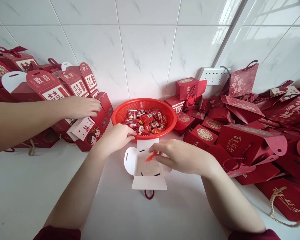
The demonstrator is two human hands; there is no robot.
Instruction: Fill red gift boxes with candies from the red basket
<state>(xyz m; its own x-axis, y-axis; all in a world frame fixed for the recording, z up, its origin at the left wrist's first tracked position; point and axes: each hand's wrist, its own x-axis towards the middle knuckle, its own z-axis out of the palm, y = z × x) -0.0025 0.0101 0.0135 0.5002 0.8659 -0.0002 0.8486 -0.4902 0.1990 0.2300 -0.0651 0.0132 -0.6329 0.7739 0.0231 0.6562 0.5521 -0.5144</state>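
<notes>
My right hand (180,155) is over an open white-lined gift box (149,182), with a small orange-red wrapped candy (152,156) pinched at its fingertips. The box's flaps are folded outward, and a dark red cord loop (149,194) lies at its near side. My left hand (116,140) is closed at the near left rim of a red plastic basket (143,102); whether anything is in its fingers is hidden. Inside the basket lies a heap of wrapped candies (147,120), just beyond the box.
Another person's hand (83,106) reaches in from the left onto red gift boxes (43,85) standing there. Many red boxes (242,143) are piled on the right. A white power strip (212,76) is by the tiled wall (147,50).
</notes>
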